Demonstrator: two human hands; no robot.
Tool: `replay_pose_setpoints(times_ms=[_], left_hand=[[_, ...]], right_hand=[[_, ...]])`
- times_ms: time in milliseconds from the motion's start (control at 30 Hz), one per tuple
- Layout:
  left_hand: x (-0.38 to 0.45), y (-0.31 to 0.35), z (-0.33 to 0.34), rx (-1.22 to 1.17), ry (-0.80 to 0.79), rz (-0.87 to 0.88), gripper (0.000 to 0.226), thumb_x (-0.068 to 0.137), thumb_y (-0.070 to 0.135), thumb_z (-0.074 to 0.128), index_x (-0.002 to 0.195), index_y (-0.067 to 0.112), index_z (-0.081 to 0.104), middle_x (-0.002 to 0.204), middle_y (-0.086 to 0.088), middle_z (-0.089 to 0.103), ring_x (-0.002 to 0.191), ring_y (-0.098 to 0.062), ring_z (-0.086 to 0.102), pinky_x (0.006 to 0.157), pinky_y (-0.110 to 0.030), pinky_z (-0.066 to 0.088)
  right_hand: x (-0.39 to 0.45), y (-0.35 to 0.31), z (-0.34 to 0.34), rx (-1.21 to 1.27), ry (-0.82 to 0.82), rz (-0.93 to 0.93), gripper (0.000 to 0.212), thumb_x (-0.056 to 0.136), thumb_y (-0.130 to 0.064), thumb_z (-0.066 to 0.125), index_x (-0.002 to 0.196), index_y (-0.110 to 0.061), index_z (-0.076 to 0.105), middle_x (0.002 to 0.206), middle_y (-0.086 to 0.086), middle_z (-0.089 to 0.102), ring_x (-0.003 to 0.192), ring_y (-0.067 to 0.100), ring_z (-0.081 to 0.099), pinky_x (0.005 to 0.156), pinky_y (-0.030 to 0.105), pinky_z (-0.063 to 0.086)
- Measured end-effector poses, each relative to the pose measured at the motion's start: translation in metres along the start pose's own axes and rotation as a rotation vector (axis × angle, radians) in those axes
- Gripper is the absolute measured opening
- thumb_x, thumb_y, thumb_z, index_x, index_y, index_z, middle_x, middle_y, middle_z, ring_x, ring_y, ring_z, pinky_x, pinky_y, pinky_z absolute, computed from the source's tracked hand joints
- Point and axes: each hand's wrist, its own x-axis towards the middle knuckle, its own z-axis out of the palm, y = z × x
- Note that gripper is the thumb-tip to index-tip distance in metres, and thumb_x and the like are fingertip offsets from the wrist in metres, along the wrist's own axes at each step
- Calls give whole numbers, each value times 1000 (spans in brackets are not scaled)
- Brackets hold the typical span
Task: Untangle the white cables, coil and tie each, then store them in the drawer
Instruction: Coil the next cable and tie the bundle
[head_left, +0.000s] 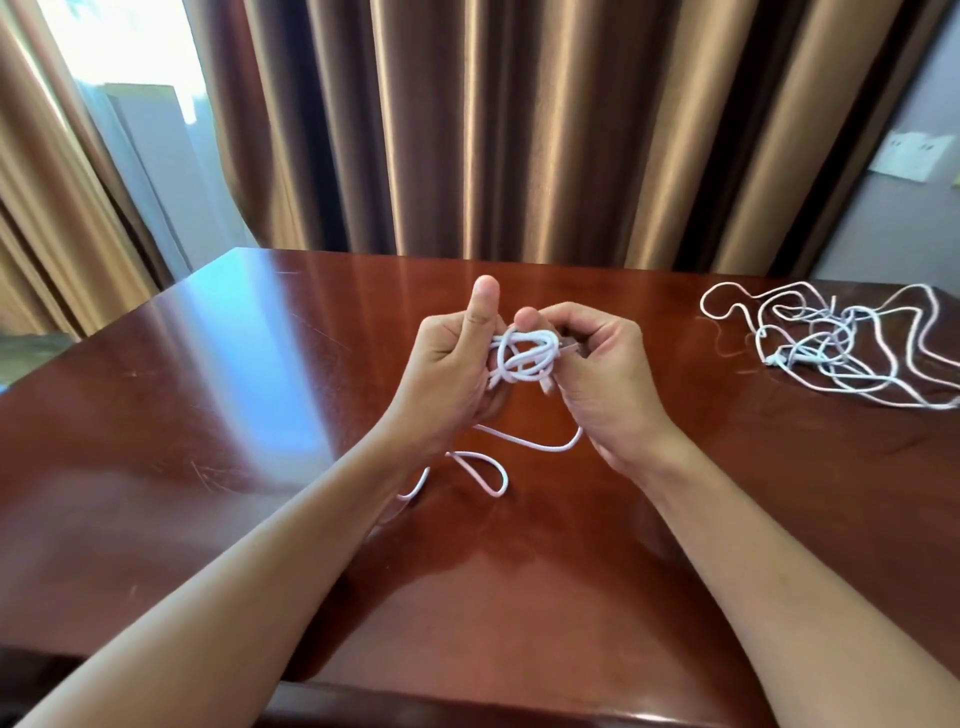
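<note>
A small coil of white cable (524, 356) is held above the middle of the wooden table (260, 364). My left hand (452, 358) grips the coil's left side, thumb pointing up. My right hand (597, 358) pinches the cable's end with its plug at the coil's right side. A loose length of the same cable hangs down and lies in a loop on the table (483, 467) under my wrists. A tangled heap of white cables (831, 343) lies on the table at the far right, apart from both hands. No drawer is in view.
Brown curtains (493, 130) hang right behind the table's far edge. A wall socket plate (909, 156) sits on the wall at the upper right. The table's left corner is near a bright window (130, 78).
</note>
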Motion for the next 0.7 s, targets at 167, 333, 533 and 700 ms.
replay_pose_setpoints(times_ms=[167, 333, 533, 700], left_hand=[[2, -2, 3, 31, 182, 39, 67, 105, 43, 34, 50, 6, 39, 35, -6, 35, 29, -18, 33, 35, -25, 24], [10, -14, -9, 211, 452, 90, 74, 107, 43, 38, 49, -3, 39, 40, -5, 40, 40, -19, 39, 42, -28, 30], [20, -23, -26, 295, 613, 15, 69, 105, 43, 43, 43, 13, 47, 39, 3, 50, 42, -12, 46, 51, -31, 37], [17, -23, -23, 478, 590, 111, 67, 103, 31, 52, 40, 14, 36, 33, 11, 36, 38, -6, 34, 52, -26, 31]], right_hand=[[-2, 19, 8, -551, 66, -317, 19, 93, -7, 61, 102, -11, 77, 95, -1, 77, 87, 9, 70, 77, 22, 53], [-7, 21, 17, -815, -143, -323, 21, 103, -19, 51, 107, -18, 71, 101, 2, 75, 95, 30, 70, 74, 44, 55], [-17, 7, 25, -1228, -213, -592, 15, 80, -7, 75, 77, -15, 62, 66, 2, 66, 61, 32, 65, 43, 32, 43], [-23, 9, 28, -1321, -289, -728, 21, 64, 3, 68, 71, -15, 59, 61, 1, 63, 54, 23, 63, 40, 29, 38]])
